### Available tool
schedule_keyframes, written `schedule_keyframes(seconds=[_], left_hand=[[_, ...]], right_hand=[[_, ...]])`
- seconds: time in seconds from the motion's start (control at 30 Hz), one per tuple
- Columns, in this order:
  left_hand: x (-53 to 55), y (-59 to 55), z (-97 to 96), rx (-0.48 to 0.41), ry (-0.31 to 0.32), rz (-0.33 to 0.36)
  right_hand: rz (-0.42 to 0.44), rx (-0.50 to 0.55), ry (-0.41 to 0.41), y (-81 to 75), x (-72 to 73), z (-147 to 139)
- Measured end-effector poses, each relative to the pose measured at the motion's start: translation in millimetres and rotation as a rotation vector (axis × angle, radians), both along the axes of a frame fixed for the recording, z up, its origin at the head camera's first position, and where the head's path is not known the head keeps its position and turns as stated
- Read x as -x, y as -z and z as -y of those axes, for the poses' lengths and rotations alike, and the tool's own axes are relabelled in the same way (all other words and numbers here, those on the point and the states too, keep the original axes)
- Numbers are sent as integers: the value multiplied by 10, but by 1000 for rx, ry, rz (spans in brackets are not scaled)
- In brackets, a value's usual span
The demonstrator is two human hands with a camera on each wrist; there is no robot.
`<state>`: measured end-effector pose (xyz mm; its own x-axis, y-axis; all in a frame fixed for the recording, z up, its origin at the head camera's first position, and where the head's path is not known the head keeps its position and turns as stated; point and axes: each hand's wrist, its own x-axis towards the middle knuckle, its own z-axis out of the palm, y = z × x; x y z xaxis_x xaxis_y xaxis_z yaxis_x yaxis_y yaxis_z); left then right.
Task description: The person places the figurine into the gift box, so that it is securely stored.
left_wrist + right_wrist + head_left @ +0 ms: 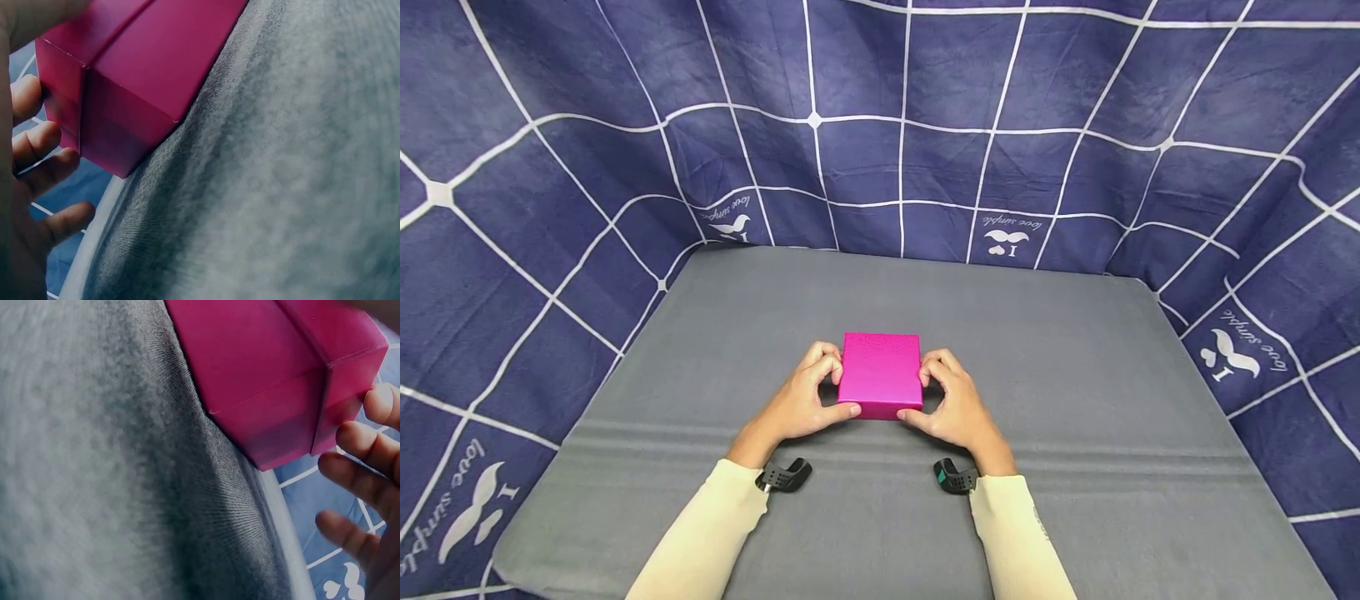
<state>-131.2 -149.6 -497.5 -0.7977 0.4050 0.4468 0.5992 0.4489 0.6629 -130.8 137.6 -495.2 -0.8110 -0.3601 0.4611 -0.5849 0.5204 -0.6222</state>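
Observation:
A bright pink lidded box (880,371) rests on the grey padded surface, squarely between both hands. Its lid (119,25) sits down over the base (125,125), and a seam runs around the side. On the box's left, my left hand (808,396) grips the lid, thumb at the front face and fingers bent against the side. My right hand (951,400) mirrors it on the right, its thumb on the front near the corner. In the right wrist view, some fingertips (356,437) meet the lid's side while the lower fingers stand apart from the base (269,425).
The grey padded surface (880,517) has shallow creases running across it. Behind and at both sides hangs a blue cloth (865,158) with white grid lines. Dark bands (786,475) are at the cuffs of the cream sleeves (700,533).

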Motion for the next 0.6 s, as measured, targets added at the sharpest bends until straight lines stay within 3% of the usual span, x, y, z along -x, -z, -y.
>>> schedule_keyframes(seconds=[0.33,0.6], left_hand=[[29,-51,78,-35,-57,-103],[76,-72,179,102,-134,-214]], right_hand=[[-81,-25,91,-63,-24,15],[-97,-71,75,-68,-15,10]])
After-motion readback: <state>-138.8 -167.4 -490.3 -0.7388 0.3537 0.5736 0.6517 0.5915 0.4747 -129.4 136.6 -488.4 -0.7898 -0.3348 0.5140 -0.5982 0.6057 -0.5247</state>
